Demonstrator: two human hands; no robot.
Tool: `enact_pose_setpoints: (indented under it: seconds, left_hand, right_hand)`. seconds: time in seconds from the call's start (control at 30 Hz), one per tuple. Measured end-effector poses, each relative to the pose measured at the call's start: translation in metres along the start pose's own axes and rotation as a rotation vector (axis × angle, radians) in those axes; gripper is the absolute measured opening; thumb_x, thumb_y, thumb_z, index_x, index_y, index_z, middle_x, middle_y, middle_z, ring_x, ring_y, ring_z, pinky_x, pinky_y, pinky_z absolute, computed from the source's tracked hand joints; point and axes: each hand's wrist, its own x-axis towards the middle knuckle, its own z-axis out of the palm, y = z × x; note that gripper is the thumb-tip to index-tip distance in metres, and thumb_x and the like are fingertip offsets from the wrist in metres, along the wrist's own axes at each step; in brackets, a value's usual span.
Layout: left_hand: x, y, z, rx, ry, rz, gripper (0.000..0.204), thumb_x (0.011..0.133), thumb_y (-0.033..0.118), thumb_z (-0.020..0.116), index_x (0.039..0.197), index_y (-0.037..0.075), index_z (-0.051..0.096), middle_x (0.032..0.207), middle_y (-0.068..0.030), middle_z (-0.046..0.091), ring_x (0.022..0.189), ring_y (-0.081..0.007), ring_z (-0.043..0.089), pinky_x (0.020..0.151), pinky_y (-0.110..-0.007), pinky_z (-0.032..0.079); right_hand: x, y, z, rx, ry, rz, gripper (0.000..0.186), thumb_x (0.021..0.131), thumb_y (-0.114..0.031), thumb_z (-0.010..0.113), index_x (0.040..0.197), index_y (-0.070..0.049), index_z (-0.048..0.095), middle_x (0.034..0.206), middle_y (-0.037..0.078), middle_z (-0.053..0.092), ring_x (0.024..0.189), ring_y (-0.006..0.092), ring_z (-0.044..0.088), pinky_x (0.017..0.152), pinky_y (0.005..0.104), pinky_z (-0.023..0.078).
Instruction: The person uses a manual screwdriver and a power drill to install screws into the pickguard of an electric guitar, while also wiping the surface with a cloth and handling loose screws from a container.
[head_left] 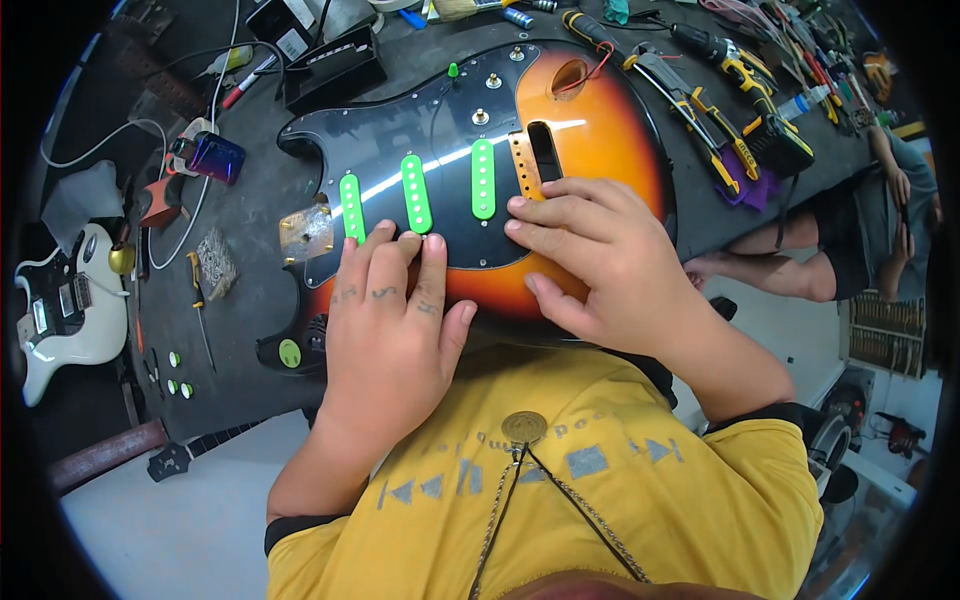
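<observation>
An electric guitar body with a sunburst finish lies face up on the dark bench in front of me. Its black pickguard carries three bright green pickups and bare metal control shafts, plus a green switch tip. My left hand lies on the lower left of the pickguard, fingertips at the lower ends of the left and middle pickups. My right hand rests with spread fingers on the body beside the right pickup, just below the bridge slot. Neither hand holds anything that shows.
A white guitar body lies at the left, near a screwdriver and green knobs. A cordless drill and pliers lie at the far right. A black box stands behind the guitar. Another person is at the right.
</observation>
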Motion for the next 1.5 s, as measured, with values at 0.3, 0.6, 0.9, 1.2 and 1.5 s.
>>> enact_pose_setpoints:
  seconds: [0.3, 0.6, 0.9, 1.2, 1.5]
  left_hand:
    - [-0.002, 0.002, 0.004, -0.048, 0.055, -0.01, 0.053, 0.088, 0.015, 0.077, 0.134, -0.006, 0.065, 0.123, -0.0246, 0.06, 0.123, -0.046, 0.055, 0.105, -0.055, 0.045]
    - [0.009, 0.003, -0.004, -0.008, 0.004, -0.006, 0.055, 0.086, 0.018, 0.079, 0.135, -0.004, 0.065, 0.128, -0.0245, 0.06, 0.126, -0.0453, 0.054, 0.109, -0.055, 0.043]
    - [0.028, 0.012, 0.013, -0.023, 0.009, -0.06, 0.067, 0.084, 0.027, 0.079, 0.14, -0.005, 0.058, 0.151, -0.0338, 0.049, 0.138, -0.055, 0.048, 0.117, -0.063, 0.035]
    - [0.026, 0.008, 0.018, -0.089, 0.005, -0.073, 0.071, 0.085, 0.032, 0.076, 0.138, -0.01, 0.056, 0.152, -0.0378, 0.045, 0.142, -0.0583, 0.042, 0.117, -0.07, 0.031]
    - [-0.001, -0.069, -0.041, -0.316, 0.15, -0.282, 0.034, 0.087, 0.009, 0.071, 0.119, -0.002, 0.069, 0.131, -0.0193, 0.061, 0.121, -0.0387, 0.058, 0.107, -0.044, 0.047]
  right_hand:
    - [-0.001, 0.013, -0.008, 0.307, 0.112, 0.255, 0.031, 0.079, -0.011, 0.079, 0.109, -0.004, 0.074, 0.116, 0.01, 0.074, 0.115, 0.0331, 0.065, 0.101, 0.0434, 0.052]
    - [0.01, 0.011, -0.002, -0.145, 0.039, 0.023, 0.054, 0.078, -0.025, 0.08, 0.127, -0.005, 0.069, 0.136, 0.008, 0.068, 0.127, 0.036, 0.058, 0.108, 0.0482, 0.046]
    - [0.024, 0.012, -0.009, -0.088, -0.114, 0.048, 0.062, 0.075, -0.027, 0.081, 0.131, -0.008, 0.065, 0.14, 0.008, 0.063, 0.129, 0.0362, 0.054, 0.108, 0.0484, 0.043]
    - [0.049, 0.002, -0.01, -0.236, -0.249, 0.083, 0.095, 0.063, -0.033, 0.084, 0.147, -0.002, 0.052, 0.156, 0.011, 0.051, 0.133, 0.0369, 0.049, 0.11, 0.0488, 0.039]
    - [0.051, 0.007, -0.007, -0.243, -0.228, 0.072, 0.096, 0.057, -0.035, 0.082, 0.145, -0.005, 0.058, 0.154, 0.01, 0.056, 0.129, 0.0382, 0.052, 0.112, 0.0486, 0.035]
